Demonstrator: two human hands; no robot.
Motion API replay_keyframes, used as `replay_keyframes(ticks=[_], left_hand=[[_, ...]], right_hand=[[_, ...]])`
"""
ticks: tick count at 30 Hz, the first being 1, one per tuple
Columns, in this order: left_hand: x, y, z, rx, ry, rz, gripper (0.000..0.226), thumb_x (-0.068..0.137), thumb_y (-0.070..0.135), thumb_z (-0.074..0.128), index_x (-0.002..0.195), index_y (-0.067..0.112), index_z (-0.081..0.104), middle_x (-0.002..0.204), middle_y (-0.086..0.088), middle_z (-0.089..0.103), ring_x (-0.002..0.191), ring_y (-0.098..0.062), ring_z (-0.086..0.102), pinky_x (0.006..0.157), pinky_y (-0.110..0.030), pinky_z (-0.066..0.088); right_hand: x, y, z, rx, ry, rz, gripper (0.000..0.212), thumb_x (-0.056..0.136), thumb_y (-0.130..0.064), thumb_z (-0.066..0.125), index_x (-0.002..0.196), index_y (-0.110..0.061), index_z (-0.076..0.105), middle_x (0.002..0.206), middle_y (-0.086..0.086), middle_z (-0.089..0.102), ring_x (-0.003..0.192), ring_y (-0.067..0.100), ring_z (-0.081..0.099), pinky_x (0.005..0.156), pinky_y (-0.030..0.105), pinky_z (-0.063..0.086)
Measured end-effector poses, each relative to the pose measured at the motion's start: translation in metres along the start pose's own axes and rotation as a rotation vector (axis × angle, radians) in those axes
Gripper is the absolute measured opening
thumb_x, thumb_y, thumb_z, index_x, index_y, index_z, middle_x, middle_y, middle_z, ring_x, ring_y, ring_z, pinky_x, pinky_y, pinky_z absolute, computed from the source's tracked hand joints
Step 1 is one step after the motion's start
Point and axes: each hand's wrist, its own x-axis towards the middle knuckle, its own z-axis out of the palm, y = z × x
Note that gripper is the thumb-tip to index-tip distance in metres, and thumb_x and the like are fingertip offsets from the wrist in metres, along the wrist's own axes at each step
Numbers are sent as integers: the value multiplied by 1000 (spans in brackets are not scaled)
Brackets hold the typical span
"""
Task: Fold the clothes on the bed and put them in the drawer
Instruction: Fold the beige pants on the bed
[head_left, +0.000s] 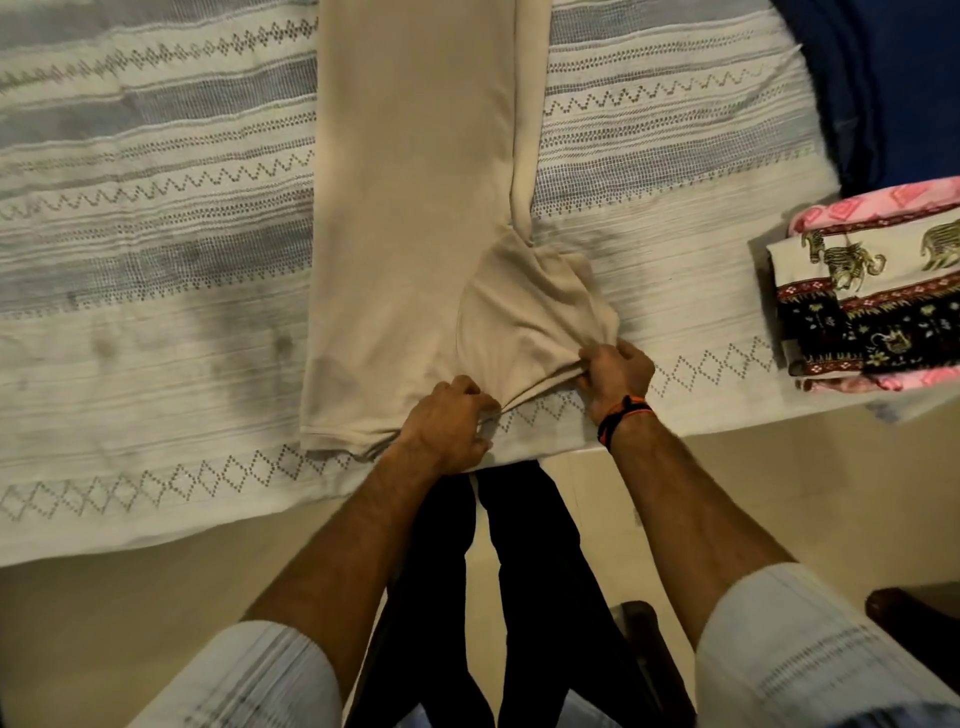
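Observation:
A beige garment (415, 218) lies stretched lengthwise on the bed (156, 291), running from the near edge up out of the top of the frame. Its near right part is bunched into a loose flap (535, 312). My left hand (447, 421) grips the garment's near hem at the bed edge. My right hand (615, 371), with a dark and orange band on the wrist, pinches the bunched flap's lower edge. No drawer is in view.
A folded stack of patterned cloth (872, 301), pink beneath and elephant print on top, sits at the bed's right edge. Dark blue fabric (893, 88) lies at the far right. My dark trouser legs (519, 571) stand against the bed on a pale floor.

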Motion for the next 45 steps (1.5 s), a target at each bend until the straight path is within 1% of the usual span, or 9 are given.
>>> replay_keyframes(ticks=[4,8,13,16,23,26,31,41,45], left_hand=[[3,-6,-3,-34,-15,12,41,84,37,68,123,25,67,123,-7,62,110,-27,60,94,-34,49],[4,-7,-12,-644,253,-248,25,92,37,64,102,18,75,100,0,75,94,-16,70,91,-31,54],[6,-13,-39,-1578,453,-619,52,99,56,40,82,13,64,80,-8,68,77,-25,67,74,-40,56],[8,-31,-38,-1570,376,-662,53,88,64,56,77,13,60,79,-10,63,80,-27,65,77,-45,57],[20,-60,-19,-1258,379,-694,55,57,41,77,103,11,71,98,-7,74,90,-27,71,84,-45,59],[15,-58,-21,-1283,359,-692,34,75,24,80,101,6,68,105,-13,71,88,-29,71,79,-42,61],[5,-52,-21,-1381,226,-661,20,84,0,73,100,-7,64,100,-19,69,63,-25,69,62,-31,62],[-9,-65,-21,-888,482,-723,44,58,43,89,88,19,67,77,6,72,77,-16,72,78,-33,58],[-30,-81,-23,-567,745,-730,42,73,31,82,107,17,61,106,-1,64,102,-22,61,89,-34,49]], right_hand=[[-10,-2,10,18,71,-109,43,72,2,69,114,-6,65,104,4,71,93,20,68,84,35,58],[-59,3,32,-77,62,-569,33,79,5,65,110,-8,63,93,-3,68,84,8,67,74,16,53],[-93,37,56,-806,-539,-975,45,80,-11,59,123,-23,55,107,4,68,97,23,64,83,37,54],[-96,55,54,-877,-624,-951,50,79,-23,70,126,-21,53,109,1,67,100,21,61,86,38,52],[-75,65,49,-648,-98,-669,50,85,-34,71,124,-9,54,121,11,56,108,26,57,94,40,49],[-63,50,50,-463,-119,-334,47,85,-29,76,122,-8,57,106,4,64,94,16,62,90,28,49],[-55,43,40,-420,12,-305,29,81,-2,73,108,-7,66,90,4,69,72,8,61,66,-2,40],[-64,46,50,-503,-44,-274,55,71,-47,84,108,-12,63,98,0,66,93,18,63,91,33,52],[-63,43,48,-537,-76,-268,58,69,-41,87,111,-10,62,101,2,64,92,18,61,92,35,52]])
